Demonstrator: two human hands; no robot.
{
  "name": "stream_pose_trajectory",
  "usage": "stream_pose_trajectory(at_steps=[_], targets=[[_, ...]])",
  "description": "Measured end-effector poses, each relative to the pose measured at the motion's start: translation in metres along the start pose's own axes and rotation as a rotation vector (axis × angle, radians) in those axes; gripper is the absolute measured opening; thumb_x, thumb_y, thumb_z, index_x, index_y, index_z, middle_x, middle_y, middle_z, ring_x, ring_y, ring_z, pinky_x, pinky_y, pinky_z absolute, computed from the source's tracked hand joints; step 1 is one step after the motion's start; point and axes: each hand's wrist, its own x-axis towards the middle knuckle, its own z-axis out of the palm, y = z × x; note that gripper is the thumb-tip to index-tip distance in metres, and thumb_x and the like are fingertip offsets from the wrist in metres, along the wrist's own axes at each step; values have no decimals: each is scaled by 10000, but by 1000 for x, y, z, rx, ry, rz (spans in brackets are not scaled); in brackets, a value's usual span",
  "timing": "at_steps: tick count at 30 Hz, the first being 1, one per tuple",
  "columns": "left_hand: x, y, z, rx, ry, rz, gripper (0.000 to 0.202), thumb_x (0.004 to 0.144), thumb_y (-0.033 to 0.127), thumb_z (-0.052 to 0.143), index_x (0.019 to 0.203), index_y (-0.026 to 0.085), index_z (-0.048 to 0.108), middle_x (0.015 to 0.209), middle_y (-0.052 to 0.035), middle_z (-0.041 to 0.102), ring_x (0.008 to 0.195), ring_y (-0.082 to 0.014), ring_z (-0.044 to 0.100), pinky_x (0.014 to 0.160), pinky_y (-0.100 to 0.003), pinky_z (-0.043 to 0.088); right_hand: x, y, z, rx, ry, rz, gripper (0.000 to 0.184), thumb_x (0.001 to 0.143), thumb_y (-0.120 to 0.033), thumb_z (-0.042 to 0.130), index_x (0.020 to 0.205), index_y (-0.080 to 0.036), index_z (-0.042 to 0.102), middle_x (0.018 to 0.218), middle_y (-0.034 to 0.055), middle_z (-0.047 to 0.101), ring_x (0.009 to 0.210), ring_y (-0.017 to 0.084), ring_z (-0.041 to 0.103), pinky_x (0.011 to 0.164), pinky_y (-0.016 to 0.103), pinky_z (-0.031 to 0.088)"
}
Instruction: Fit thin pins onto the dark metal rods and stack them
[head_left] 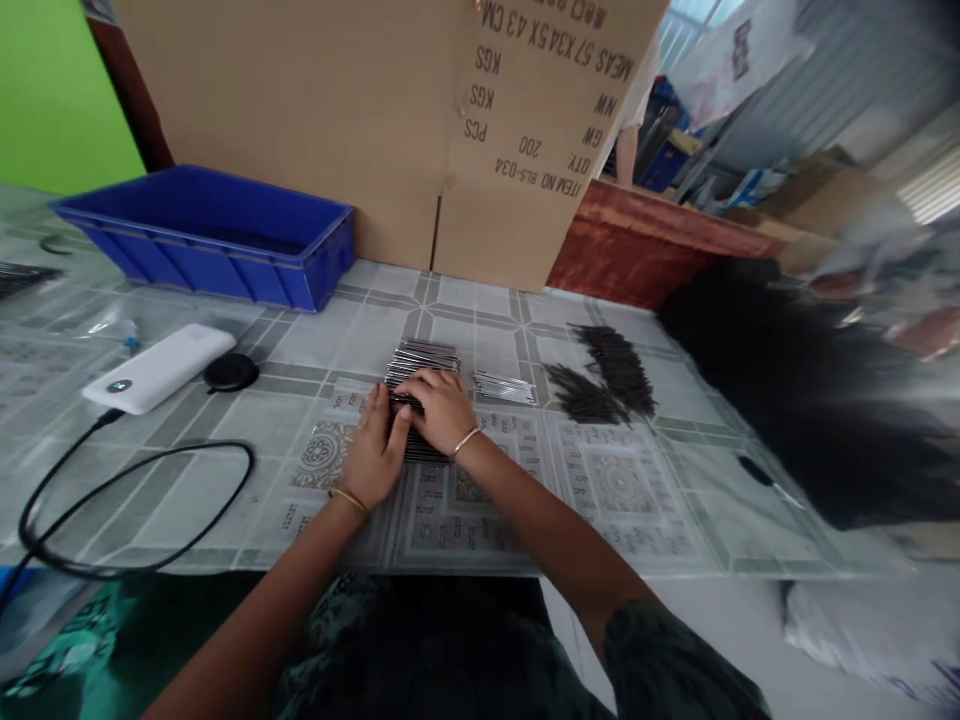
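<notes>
At mid-frame we seem to be evening the thin rods (424, 355) — left hand (374, 458) at their left edge, right hand (444, 408) on top; whether fingers clamp, we can't tell. Next calls for gentle, level pressure.

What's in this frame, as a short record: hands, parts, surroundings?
left hand: against left edge of thin-rod row
right hand: over the row, fingers touching it
parts at right: small silvery bundle, then dark bundles
left side: white device, black cable plugged in
back left: blue bin
backdrop: cardboard panel, print upside down
unclear: any rod gripped
</notes>
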Motion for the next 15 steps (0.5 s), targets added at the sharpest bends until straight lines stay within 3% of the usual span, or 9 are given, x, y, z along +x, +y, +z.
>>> stream_pose_trajectory(at_steps=[4,8,11,15], targets=[[-5,1,2,-8,-5,20,712,960,542,377,1522,124,250,1583,-192,257,1484,-262,217,1216,-493,207,-36,38,-18,-84,97,104,319,981,-349,476,1257,-261,609,1264,70,595,1156,235,500,1062,410,315],[-5,15,-3,106,33,71,706,968,493,387,1537,125,190,1600,-201,202,1498,-288,156,1210,-530,191,-79,84,-19,-222,10,291,386,951,-316,530,1318,-198,564,1323,126,570,1220,289,471,1101,496,274],[-8,40,-2,261,52,214,681,962,433,427,1538,158,190,1605,-178,204,1500,-304,148,1195,-559,209,-103,92,-12,-222,-44,300,391,965,-307,497,1334,-190,547,1362,129,544,1221,284,475,1091,492,303],[-18,75,24,440,-166,382,522,959,303,419,1471,207,374,1564,-120,344,1448,-276,314,1151,-498,319,-123,90,-20,-193,-33,225,376,965,-271,481,1329,-211,554,1335,102,567,1195,260,495,1114,475,280]])
